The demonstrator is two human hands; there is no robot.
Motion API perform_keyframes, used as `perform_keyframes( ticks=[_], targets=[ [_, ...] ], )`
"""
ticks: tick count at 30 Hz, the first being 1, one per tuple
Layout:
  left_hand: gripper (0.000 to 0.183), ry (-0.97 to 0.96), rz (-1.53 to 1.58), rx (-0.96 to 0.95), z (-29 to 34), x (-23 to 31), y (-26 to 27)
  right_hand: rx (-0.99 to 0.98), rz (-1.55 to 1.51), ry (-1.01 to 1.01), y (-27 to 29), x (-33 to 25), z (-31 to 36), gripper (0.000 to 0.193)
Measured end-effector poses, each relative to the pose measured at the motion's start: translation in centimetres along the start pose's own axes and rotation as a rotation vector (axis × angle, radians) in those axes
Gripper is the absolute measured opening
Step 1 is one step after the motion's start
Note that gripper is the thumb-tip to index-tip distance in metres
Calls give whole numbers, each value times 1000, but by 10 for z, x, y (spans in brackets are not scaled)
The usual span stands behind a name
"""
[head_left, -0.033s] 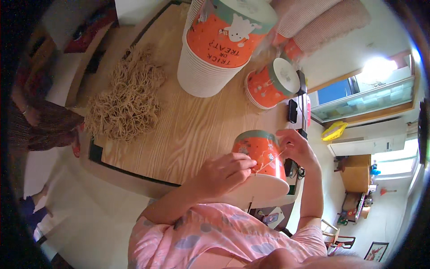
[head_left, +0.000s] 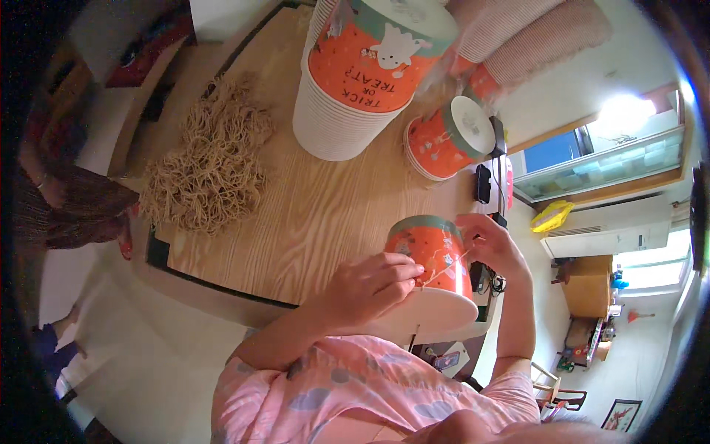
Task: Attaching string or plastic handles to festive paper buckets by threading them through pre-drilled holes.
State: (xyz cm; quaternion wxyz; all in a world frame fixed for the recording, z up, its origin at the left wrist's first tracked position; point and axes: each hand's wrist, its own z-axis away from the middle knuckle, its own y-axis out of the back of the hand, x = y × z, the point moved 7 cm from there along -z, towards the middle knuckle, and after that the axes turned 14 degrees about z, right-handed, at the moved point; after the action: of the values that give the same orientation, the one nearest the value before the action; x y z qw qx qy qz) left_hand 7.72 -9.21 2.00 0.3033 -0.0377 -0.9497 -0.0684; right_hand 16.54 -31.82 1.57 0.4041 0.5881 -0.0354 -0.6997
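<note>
An orange paper bucket (head_left: 445,248) with a green band and a white rim stands close in front of my body. My left hand (head_left: 377,285) lies at its left side, thumb and fingers pinched on a thin tan string (head_left: 446,268). The string runs slantwise over the bucket's orange wall toward my right hand (head_left: 489,244). That hand is at the bucket's right side, its fingers curled and pinched around the string's other end. Part of the bucket's left wall is hidden behind my left fingers.
A heap of loose tan strings (head_left: 211,159) lies on the wooden table (head_left: 310,214) at left. Farther back stand a tall stack of white-rimmed orange buckets (head_left: 347,111) and a shorter upturned stack (head_left: 444,144). Wrapped stacks (head_left: 547,44) lie behind. Another person's arm (head_left: 48,185) shows far left.
</note>
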Motion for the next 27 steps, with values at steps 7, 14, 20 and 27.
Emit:
perform_keyframes(
  ticks=[7, 14, 20, 27],
  targets=[
    [15, 123, 99, 121, 1, -33, 1, -60, 39, -143, 16, 10, 5, 40],
    [25, 475, 275, 260, 6, -69, 7, 165, 170, -223, 41, 5, 17, 36],
    [32, 449, 99, 170, 1, -105, -8, 899, 703, 227, 101, -94, 94, 38],
    [24, 358, -302, 62, -11, -185, -67, 1204, 1215, 485, 87, -90, 37, 39]
  ],
)
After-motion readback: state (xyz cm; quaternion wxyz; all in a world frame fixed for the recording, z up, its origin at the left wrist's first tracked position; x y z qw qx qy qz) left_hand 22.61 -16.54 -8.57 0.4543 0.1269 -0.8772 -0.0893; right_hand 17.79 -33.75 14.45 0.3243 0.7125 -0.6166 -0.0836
